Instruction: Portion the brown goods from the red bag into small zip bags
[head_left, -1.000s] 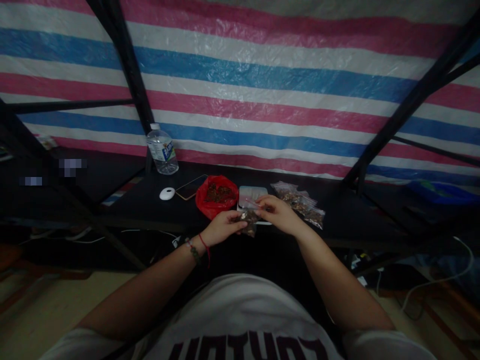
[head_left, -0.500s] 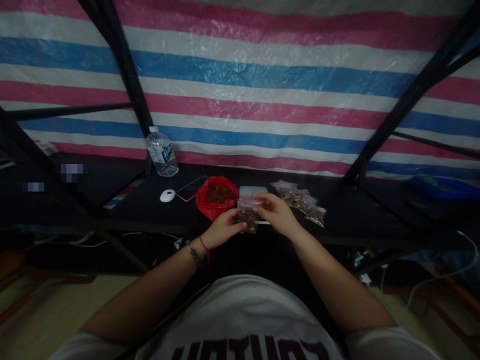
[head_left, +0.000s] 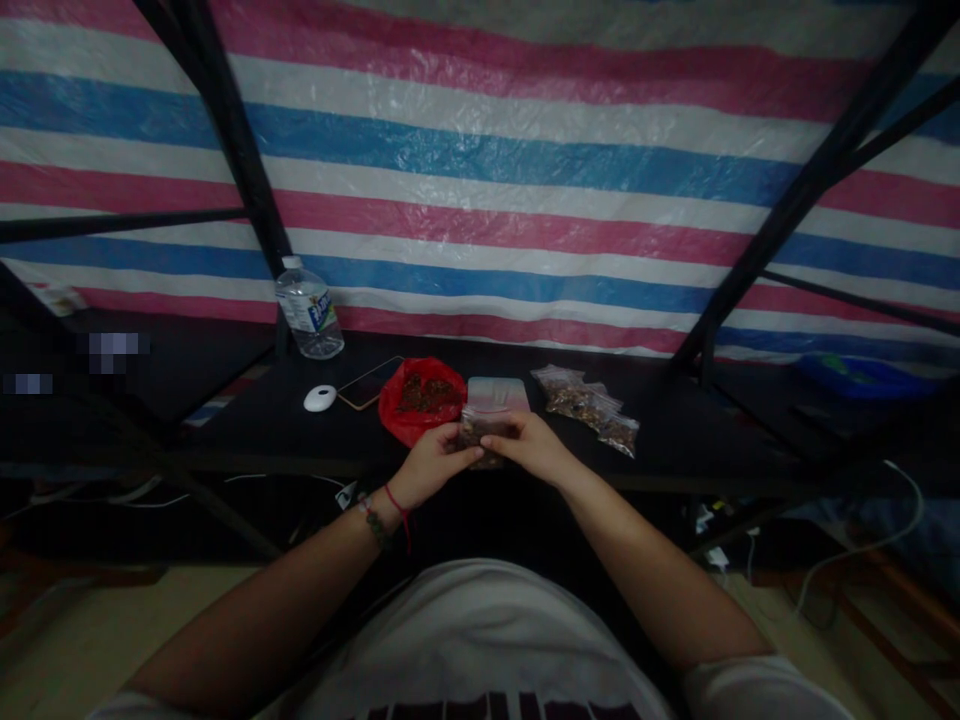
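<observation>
Over the near edge of the bench (head_left: 697, 425), the left hand (head_left: 430, 464) and right hand (head_left: 535, 449) pinch a small clear bag (head_left: 475, 422) of brown pieces (head_left: 470, 436). Squeezing with its mouth unsealed could spill them.

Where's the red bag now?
In the head view, the red bag sits left of centre on the table, beside the phone, just beyond the left hand.

Forearms (head_left: 637, 555) angled inward, hands (head_left: 429, 467) close together, fingers (head_left: 519, 420) bent, thumbs (head_left: 466, 457) inward.
</observation>
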